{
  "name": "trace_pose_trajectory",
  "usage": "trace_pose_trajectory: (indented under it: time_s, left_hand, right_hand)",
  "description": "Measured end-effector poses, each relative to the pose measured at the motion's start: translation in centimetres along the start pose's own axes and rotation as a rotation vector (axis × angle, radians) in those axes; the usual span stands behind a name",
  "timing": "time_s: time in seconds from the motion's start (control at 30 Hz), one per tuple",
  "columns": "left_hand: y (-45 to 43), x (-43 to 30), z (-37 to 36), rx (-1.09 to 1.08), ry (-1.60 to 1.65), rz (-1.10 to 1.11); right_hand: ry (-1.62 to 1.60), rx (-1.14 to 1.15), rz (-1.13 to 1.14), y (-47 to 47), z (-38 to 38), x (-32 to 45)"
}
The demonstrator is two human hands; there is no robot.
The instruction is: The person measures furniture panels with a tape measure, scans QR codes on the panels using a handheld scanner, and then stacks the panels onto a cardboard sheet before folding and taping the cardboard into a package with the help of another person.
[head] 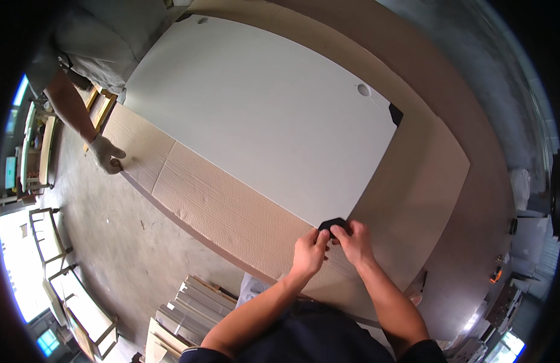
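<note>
A large white panel (261, 109) lies flat on a sheet of corrugated cardboard (207, 190). At its near corner sits a black corner protector (333, 223). My left hand (310, 254) grips the protector's left side, thumb on top. From the right, my right hand (354, 240) holds the same piece with its thumb on the upper face; fingers of both hands are partly hidden beneath. Another black corner protector (396, 115) covers the panel's right corner. Near that corner is a round hole (364, 90) in the panel, and a second round hole (202, 20) shows at the far end.
A co-worker's gloved hand (106, 154) is at the cardboard's left edge. Stacked panels (193, 308) stand by my left on the concrete floor (139, 245). Wheeled carts (82, 304) are farther left. An orange tool (496, 274) lies on the brown tabletop (461, 263) at right.
</note>
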State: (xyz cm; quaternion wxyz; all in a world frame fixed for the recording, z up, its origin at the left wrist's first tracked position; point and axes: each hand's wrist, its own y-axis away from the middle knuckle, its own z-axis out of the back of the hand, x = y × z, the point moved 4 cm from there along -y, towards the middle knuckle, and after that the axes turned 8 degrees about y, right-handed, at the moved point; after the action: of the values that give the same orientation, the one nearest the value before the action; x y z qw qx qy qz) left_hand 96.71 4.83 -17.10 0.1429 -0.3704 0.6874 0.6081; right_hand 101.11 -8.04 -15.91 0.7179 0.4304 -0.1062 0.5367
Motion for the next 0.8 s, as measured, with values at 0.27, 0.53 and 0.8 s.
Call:
trace_pose_trajectory:
  time_s: [0.27, 0.53, 0.8]
  left_hand:
    - [4.0, 2.8, 13.1, -0.362, -0.285, -0.275]
    - [4.4, 4.7, 22.0, -0.780, 0.060, -0.169]
    - [1.6, 2.6, 22.7, -0.721, 0.044, -0.185]
  right_hand:
    - [-0.649, -0.065, -0.013, 3.2, 6.4, -8.8]
    - [-0.314, -0.595, -0.173, 11.5, 12.8, -28.5]
    - [-0.119, -0.449, 0.167, 16.7, 6.6, -18.9]
